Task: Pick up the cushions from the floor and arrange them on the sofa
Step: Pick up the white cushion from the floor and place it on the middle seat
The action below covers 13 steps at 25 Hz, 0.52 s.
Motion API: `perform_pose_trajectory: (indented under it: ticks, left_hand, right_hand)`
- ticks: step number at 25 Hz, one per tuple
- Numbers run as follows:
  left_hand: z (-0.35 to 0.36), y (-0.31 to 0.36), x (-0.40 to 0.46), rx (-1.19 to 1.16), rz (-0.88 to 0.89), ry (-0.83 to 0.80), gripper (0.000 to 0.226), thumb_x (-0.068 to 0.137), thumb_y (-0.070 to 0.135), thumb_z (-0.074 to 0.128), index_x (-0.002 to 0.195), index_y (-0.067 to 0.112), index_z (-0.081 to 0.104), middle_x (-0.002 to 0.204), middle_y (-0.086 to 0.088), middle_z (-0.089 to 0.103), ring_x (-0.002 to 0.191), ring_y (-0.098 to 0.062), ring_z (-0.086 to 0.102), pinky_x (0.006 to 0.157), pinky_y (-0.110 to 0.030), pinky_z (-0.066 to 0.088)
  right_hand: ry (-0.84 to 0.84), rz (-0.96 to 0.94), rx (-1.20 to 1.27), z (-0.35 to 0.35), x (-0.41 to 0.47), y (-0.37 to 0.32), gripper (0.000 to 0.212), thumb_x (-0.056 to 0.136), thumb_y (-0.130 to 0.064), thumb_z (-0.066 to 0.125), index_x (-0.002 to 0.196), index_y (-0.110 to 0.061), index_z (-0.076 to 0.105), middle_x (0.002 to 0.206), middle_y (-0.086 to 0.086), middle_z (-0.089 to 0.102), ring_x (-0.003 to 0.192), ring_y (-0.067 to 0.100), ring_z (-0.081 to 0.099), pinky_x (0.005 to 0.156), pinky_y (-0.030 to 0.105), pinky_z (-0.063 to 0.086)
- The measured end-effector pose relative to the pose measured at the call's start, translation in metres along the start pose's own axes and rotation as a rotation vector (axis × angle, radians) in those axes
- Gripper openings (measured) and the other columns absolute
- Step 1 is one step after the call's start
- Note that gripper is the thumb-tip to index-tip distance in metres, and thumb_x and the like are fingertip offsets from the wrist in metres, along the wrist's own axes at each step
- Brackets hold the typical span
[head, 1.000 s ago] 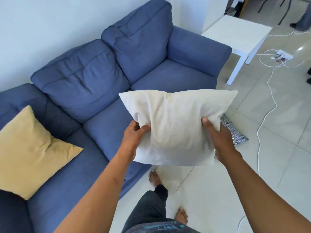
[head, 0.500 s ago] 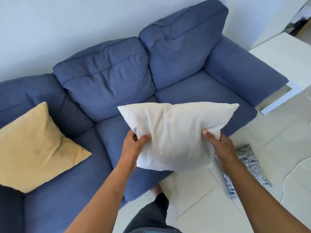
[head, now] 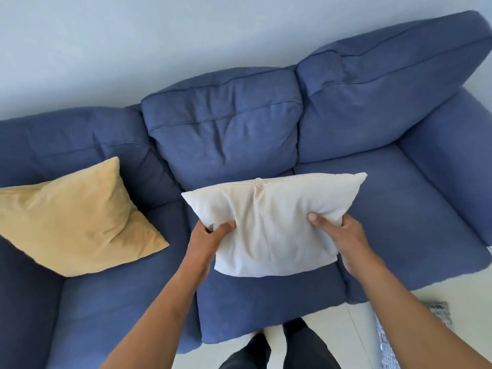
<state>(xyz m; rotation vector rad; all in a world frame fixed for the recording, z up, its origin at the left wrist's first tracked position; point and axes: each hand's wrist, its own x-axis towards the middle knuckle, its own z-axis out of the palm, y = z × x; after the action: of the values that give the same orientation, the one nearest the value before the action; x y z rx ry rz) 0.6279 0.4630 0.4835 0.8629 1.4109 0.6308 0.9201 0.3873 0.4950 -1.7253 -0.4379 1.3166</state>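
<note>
I hold a white cushion [head: 271,225] above the middle seat of the blue sofa [head: 226,134]. My left hand [head: 207,241] grips its lower left edge, and my right hand [head: 343,235] grips its lower right corner. A yellow cushion [head: 77,222] leans in the sofa's left corner. On the floor at the lower right lies a grey patterned cushion [head: 436,312], partly hidden behind my right forearm.
A pale wall [head: 159,49] runs behind the sofa. The sofa's right armrest [head: 458,169] bounds the right seat. My legs and feet [head: 269,347] stand on the light tiled floor [head: 340,336] right at the sofa's front edge.
I have stepped up to the sofa and faced it squarely. The white cushion moved forward from over the floor to over the middle seat. The side table is out of view.
</note>
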Motion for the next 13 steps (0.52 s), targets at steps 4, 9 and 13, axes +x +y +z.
perform_pose_trajectory:
  ticks: [4,9,13]
  left_hand:
    - [-0.003,0.011,0.042,-0.013,-0.015,0.184,0.064,0.074,0.038,0.091,0.132,0.027,0.067,0.124,0.008,0.08,0.117,-0.019,0.075,0.104,-0.051,0.059]
    - [-0.003,0.008,0.113,-0.04,-0.005,0.304,0.065,0.078,0.03,0.09,0.137,0.024,0.063,0.128,0.007,0.077,0.118,-0.02,0.073,0.105,-0.05,0.059]
    - [-0.004,0.003,0.172,-0.021,-0.026,0.318,0.065,0.084,0.018,0.087,0.143,0.021,0.06,0.131,0.004,0.074,0.119,-0.021,0.072,0.1,-0.042,0.06]
  right_hand:
    - [-0.13,0.027,-0.081,0.026,0.072,-0.021,0.049,0.072,-0.04,0.094,0.115,-0.024,0.075,0.111,-0.009,0.082,0.111,0.018,0.075,0.106,0.048,0.055]
    - [-0.213,-0.002,-0.138,0.062,0.164,-0.029,0.06,0.069,-0.044,0.094,0.121,-0.024,0.073,0.118,-0.01,0.08,0.115,0.016,0.073,0.105,0.044,0.055]
    - [-0.235,0.009,-0.151,0.082,0.229,-0.019,0.064,0.072,-0.042,0.093,0.129,-0.025,0.069,0.126,-0.011,0.075,0.119,0.014,0.069,0.1,0.035,0.055]
